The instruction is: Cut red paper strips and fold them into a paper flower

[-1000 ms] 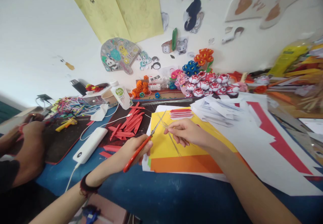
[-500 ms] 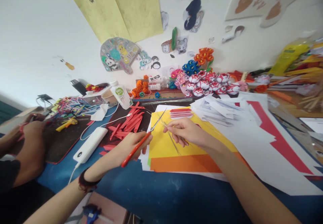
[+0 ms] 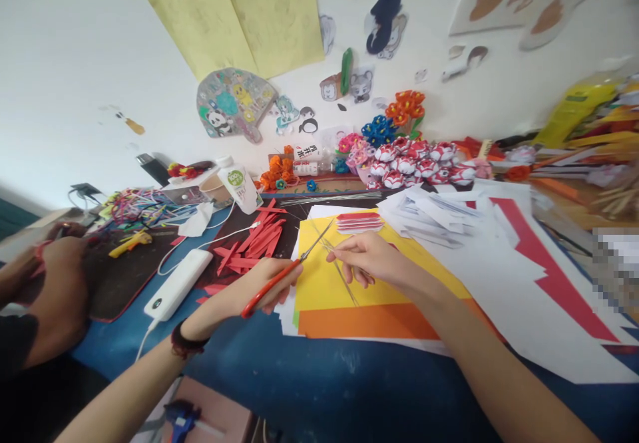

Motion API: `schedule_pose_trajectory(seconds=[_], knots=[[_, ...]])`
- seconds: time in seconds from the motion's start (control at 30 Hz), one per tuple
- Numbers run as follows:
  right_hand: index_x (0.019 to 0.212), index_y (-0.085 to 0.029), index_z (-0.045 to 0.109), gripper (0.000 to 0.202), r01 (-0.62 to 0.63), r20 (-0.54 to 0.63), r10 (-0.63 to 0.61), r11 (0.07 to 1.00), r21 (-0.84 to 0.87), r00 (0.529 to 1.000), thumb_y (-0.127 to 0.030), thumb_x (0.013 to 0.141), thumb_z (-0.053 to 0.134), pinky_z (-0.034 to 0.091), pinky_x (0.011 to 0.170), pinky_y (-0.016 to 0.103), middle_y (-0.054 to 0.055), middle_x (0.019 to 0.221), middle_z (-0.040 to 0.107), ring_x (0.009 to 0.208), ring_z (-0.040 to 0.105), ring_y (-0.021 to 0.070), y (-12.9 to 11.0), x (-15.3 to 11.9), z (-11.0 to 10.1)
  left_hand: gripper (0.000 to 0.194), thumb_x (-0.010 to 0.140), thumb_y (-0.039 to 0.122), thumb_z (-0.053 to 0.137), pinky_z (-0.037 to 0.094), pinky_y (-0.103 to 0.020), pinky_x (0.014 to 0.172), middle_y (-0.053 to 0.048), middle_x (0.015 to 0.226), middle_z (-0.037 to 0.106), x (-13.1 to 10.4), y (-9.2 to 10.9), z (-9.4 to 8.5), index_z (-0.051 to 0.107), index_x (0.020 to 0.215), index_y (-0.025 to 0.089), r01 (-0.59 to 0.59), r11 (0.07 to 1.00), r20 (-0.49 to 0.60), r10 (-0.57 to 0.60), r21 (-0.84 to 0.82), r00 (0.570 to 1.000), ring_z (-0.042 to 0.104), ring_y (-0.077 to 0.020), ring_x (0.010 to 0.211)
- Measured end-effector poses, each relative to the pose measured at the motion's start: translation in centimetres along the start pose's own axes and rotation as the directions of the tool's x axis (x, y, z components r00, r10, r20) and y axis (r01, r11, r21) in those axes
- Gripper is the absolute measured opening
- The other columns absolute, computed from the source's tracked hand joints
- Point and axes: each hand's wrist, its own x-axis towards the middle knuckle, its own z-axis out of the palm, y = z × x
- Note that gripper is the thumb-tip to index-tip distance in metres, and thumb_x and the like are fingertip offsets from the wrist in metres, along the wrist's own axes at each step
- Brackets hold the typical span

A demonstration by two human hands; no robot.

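My left hand [image 3: 267,280] is closed around the red handles of a pair of scissors [image 3: 272,289], whose narrow blades point up and away over the yellow paper [image 3: 409,283]. To the right, my right hand [image 3: 372,257] pinches thin wires [image 3: 343,275] between thumb and fingertips, just beside the blades. The wires slant down across the yellow sheet, and whether a blade touches one cannot be made out. An orange sheet [image 3: 369,322] lies under the yellow one. Beyond my right hand rests a row of folded red-and-white paper pieces [image 3: 358,222].
Red paper strips [image 3: 257,247] are heaped left of the yellow sheet, near a white power bank [image 3: 178,285] with a cable. White sheets [image 3: 509,283] and offcuts spread to the right. Paper flowers [image 3: 419,162] and a white bottle [image 3: 242,187] line the back. Another person's arm [image 3: 62,287] is far left.
My left hand and the scissors have shifted slightly to the right, towards the wires. My right hand has barely moved and keeps its pinch.
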Motion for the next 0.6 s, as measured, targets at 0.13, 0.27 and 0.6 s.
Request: schedule_pose_trajectory(seconds=[0.13,0.27,0.6], knots=[[0.094,-0.011,0.07,0.024,-0.001,0.024,0.001,1.0,0.014,1.0,-0.025,0.095,0.051,0.036,0.038,0.015,0.001,0.059,0.066,0.039,0.052,0.0048,0.29,0.23,0.01,0.039,0.096,0.05,0.046,0.041,-0.021,0.046,0.001,0.061,0.059,0.22,-0.09,-0.13,0.051,0.074,0.018,-0.025,1.0,-0.005,0.025,0.015,1.0,0.057,-0.0115,0.047],[0.089,-0.011,0.068,0.024,0.031,0.036,-0.032,0.999,0.045,0.999,-0.026,0.095,0.05,0.038,0.039,0.015,0.001,0.06,0.066,0.04,0.053,0.0052,0.41,0.45,0.13,0.04,0.096,0.048,0.046,0.041,-0.022,0.045,0.0,0.057,0.06,0.21,0.12,-0.55,0.052,0.069,0.02,-0.008,1.0,0.007,0.008,0.025,1.0,0.059,-0.0134,0.046],[0.097,-0.011,0.068,0.023,0.017,0.037,-0.02,0.996,0.084,0.999,-0.022,0.096,0.048,0.035,0.036,0.015,0.0,0.058,0.065,0.038,0.055,0.0058,0.34,0.55,0.82,0.041,0.098,0.037,0.044,0.044,-0.024,0.055,0.0,0.051,0.06,-0.53,0.2,-0.6,0.05,0.06,0.022,-0.08,0.99,-0.024,0.083,0.116,0.996,0.061,-0.0151,0.05]])
